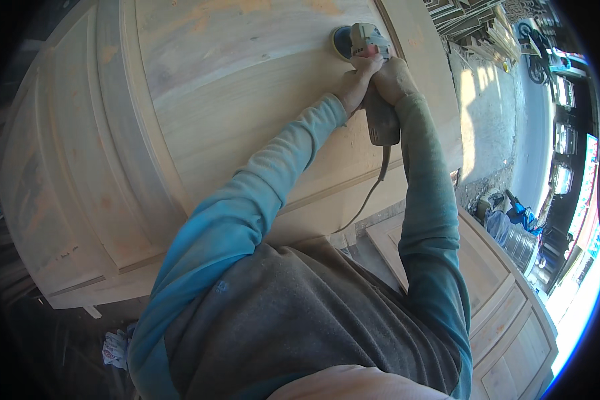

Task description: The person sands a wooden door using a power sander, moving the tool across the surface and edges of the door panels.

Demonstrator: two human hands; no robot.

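Observation:
An angle grinder [382, 123] with a round sanding disc [342, 43] is held out at arm's length over a large panelled wooden door [233, 93]. My left hand [357, 81] is closed round the front of the tool, close behind its grey head. Around the body, just beside it, wraps my right hand [395, 79]; its fingers are partly hidden. The disc is at the door's flat panel, near the raised moulding on the right. From the tool's rear end a dark cord [373, 190] curves down towards my waist. Orange-brown patches mark the pale wood.
A second panelled door [493, 293] leans or lies at my lower right. Wood strips [493, 40] are piled at the upper right. Beyond are a motorcycle [537, 57], a metal drum [519, 245] and a road. A crumpled bag [115, 348] lies at lower left.

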